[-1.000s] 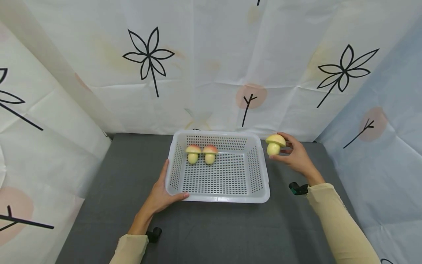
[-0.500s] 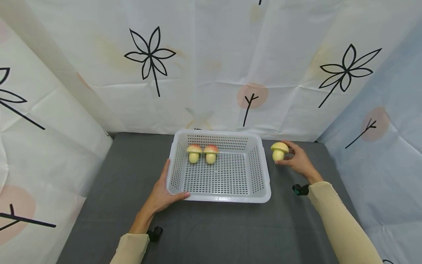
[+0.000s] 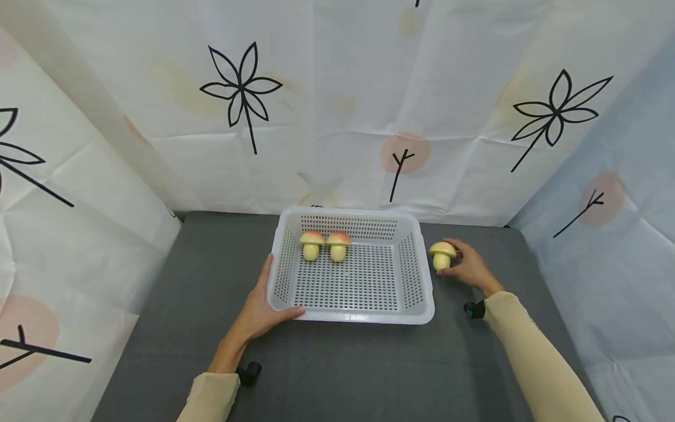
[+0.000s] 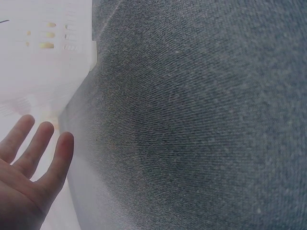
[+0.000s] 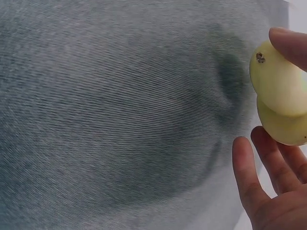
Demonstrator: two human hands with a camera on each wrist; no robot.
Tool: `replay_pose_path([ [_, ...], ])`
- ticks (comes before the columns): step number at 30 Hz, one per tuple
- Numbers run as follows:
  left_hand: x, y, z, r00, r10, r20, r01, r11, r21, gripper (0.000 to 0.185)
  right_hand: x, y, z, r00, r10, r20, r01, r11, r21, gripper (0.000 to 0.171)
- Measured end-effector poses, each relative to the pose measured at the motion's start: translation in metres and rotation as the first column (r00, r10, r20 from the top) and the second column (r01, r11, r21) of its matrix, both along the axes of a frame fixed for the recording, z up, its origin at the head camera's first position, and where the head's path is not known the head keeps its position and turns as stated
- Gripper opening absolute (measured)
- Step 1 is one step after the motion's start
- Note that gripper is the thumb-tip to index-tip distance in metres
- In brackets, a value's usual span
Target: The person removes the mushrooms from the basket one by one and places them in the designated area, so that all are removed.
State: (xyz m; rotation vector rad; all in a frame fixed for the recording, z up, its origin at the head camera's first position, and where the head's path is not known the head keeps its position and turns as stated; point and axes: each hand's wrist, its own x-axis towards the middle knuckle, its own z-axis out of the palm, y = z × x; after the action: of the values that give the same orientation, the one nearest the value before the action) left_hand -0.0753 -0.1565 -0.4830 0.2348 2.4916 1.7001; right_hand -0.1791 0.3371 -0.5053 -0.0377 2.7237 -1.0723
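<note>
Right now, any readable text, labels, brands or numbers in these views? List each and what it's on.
None readable.
The white basket has a faint mark on its front rim, too small to read.
The backdrop sheets carry only drawn leaves and twigs, no words.
The yellow mushroom in the right hand has no label.

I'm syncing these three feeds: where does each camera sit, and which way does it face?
Head: worn high, looking forward and down at the basket, both hands and sleeves.
Left wrist: low, facing the cloth and basket wall; left hand fingers show.
Right wrist: low, facing cloth; right hand holds the mushroom.
Head and right wrist share the mushroom.
</note>
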Motion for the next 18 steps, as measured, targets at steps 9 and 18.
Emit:
replay_pose_path([
  [9, -0.006, -0.005, -0.022, 1.000, -0.003, -0.004, 0.003, 1.000, 0.029, 0.137, 0.004, -0.002, -0.008, 1.000, -0.022, 0.000, 0.022, 0.999, 0.033, 0.090],
  [18, -0.013, -0.010, -0.049, 1.000, 0.014, -0.013, -0.014, 0.999, 0.036, 0.139, 0.004, -0.002, -0.013, 1.000, -0.023, -0.018, 0.023, 1.000, 0.017, 0.091],
])
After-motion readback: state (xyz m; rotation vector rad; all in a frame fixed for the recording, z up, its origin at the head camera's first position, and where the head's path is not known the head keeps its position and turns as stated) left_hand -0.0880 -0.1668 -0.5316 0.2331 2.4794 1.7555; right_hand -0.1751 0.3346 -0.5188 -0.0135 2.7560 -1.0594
